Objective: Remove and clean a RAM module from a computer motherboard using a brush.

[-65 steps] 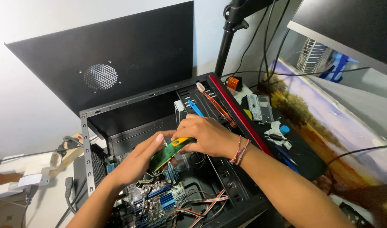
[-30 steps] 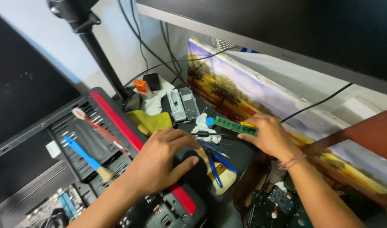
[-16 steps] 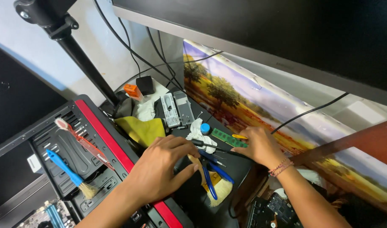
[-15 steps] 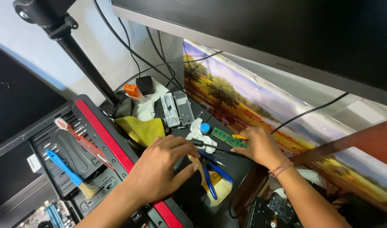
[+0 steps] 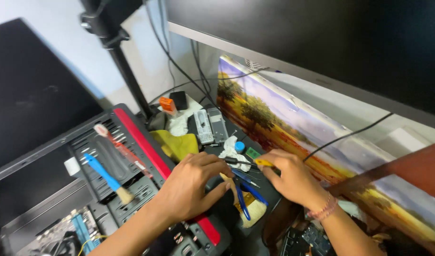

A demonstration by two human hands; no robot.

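The right hand pinches a yellow-handled tool just right of the blue-handled pliers. The left hand rests left of the pliers, fingers loosely curled, holding nothing visible.

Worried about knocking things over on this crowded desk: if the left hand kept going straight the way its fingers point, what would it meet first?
The left hand points up and right toward the black-handled tool at its fingertips; that would likely come first, then the crumpled white cloth just beyond. Depth is hard to judge here.
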